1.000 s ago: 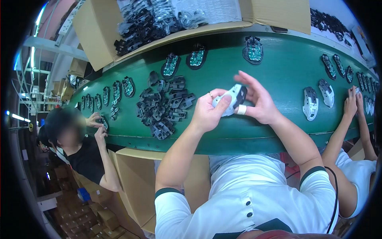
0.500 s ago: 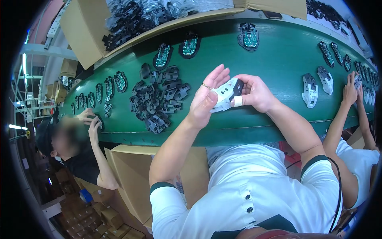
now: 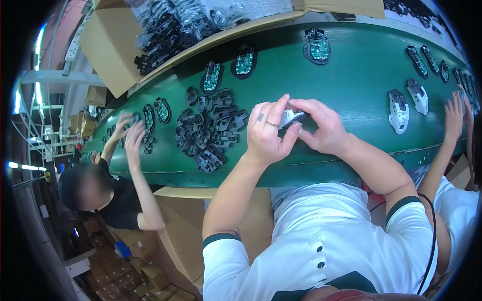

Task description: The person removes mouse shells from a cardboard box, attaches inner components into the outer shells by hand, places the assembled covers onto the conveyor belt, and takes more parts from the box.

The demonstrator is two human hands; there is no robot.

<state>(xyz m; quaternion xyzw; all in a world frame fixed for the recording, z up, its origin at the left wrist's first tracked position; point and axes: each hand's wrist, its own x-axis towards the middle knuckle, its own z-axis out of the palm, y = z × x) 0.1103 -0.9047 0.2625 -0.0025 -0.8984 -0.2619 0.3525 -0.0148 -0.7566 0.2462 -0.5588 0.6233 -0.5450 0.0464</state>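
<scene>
Between my two hands is a white-and-black mouse shell (image 3: 290, 118), tilted and mostly covered by my fingers. My left hand (image 3: 266, 131) grips its left side, a ring on one finger. From the other side, the thumb and fingers of my right hand (image 3: 325, 126) close on it. To the left of my hands lies a heap of small black plastic parts (image 3: 201, 133). Two more white-and-black mouse shells, one nearer (image 3: 398, 113) and one behind it (image 3: 417, 95), rest on the green table (image 3: 351, 65) to the right.
Mouse bases with green circuit boards (image 3: 317, 47) stand along the table on both sides. At the back, an open cardboard box (image 3: 108, 52) holds bagged black parts. A co-worker's hands (image 3: 131, 131) move at left; another person's hand (image 3: 454, 113) is at right. A carton (image 3: 181, 220) stands below the table edge.
The mouse shell has been turned in my hands, and my left fingers have gone from spread to curled around it. The co-worker at left has raised their hands. The view has shifted slightly.
</scene>
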